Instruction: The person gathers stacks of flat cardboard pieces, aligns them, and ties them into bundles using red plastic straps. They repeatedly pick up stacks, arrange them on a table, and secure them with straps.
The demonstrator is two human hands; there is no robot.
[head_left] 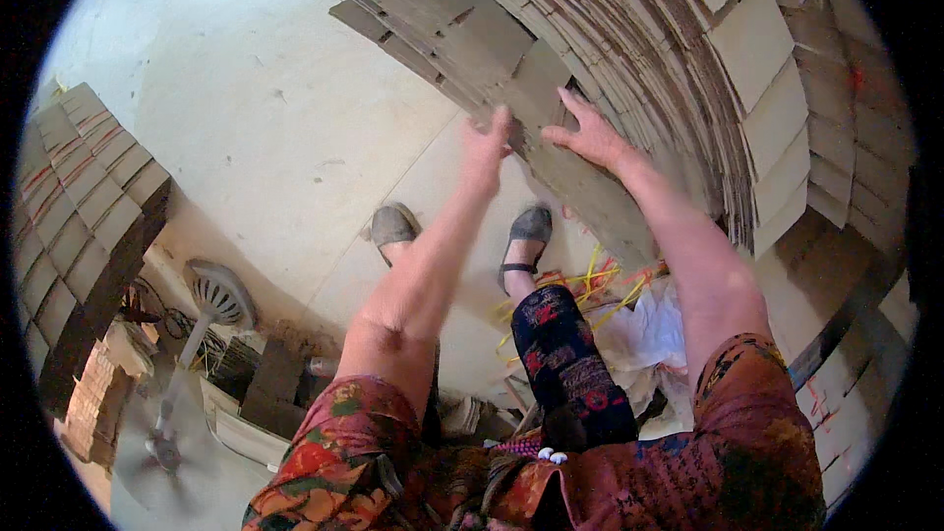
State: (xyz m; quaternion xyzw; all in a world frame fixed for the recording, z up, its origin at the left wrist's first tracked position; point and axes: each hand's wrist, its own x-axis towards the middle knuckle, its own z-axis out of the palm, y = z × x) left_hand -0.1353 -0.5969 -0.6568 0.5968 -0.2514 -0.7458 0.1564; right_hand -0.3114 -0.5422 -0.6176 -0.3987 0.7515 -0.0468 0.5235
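Observation:
A long, leaning row of flat grey-brown cardboard pieces runs from the top of the view down past my hands. My left hand is at the row's near left edge, its fingers closed on the border of a cardboard piece; part of the grip is hidden. Over the same row, my right hand has its thumb and fingers spread, the fingertips at the face of the cardboard beside a small dark gap. It holds nothing that I can see.
More stacked cardboard curves along the right. Another tied stack stands at left, above a pedestal fan with a grey base. Yellow straps and a white plastic bag lie near my right foot. Pale floor stretches ahead.

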